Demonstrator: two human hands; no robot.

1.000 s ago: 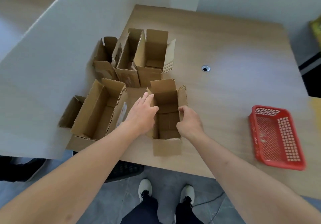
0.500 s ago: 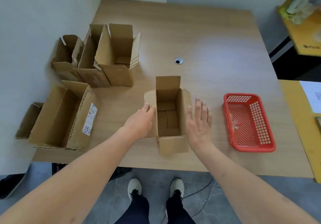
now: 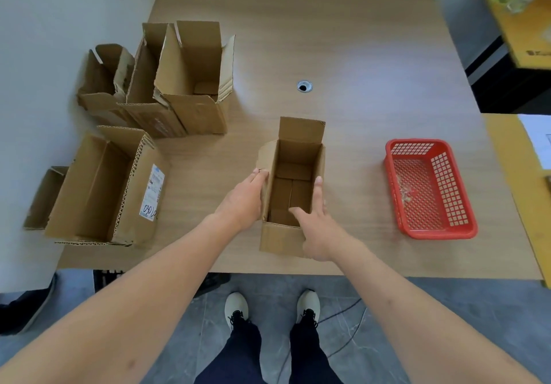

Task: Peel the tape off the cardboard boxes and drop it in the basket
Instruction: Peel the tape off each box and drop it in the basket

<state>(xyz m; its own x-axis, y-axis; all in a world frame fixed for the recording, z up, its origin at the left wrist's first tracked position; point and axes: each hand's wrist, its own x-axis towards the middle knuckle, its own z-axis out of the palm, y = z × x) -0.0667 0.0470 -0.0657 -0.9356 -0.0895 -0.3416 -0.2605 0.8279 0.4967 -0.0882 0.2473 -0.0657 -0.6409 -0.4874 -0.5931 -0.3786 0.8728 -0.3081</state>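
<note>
A small open cardboard box [image 3: 301, 142] stands near the table's front edge, its flaps up. My left hand [image 3: 243, 199] presses flat against its left wall with straight fingers. My right hand [image 3: 316, 225] holds the right wall, thumb inside the box and fingers along the outside. No tape shows on this box from here. The red plastic basket [image 3: 459, 225] sits to the right, apart from the box, with a bit of crumpled clear tape [image 3: 407, 194] on its floor.
Three open boxes [image 3: 190, 85] stand clustered at the back left. A larger box with a white label [image 3: 98, 187] and a small one [image 3: 44, 196] sit at the left edge by the wall. A cable hole [image 3: 304, 86] lies mid-table. A yellow table [image 3: 518, 181] adjoins on the right.
The view has swung right and the small box now sits mid-table. My right hand went from flat beside the box to holding its right wall, thumb inside.
</note>
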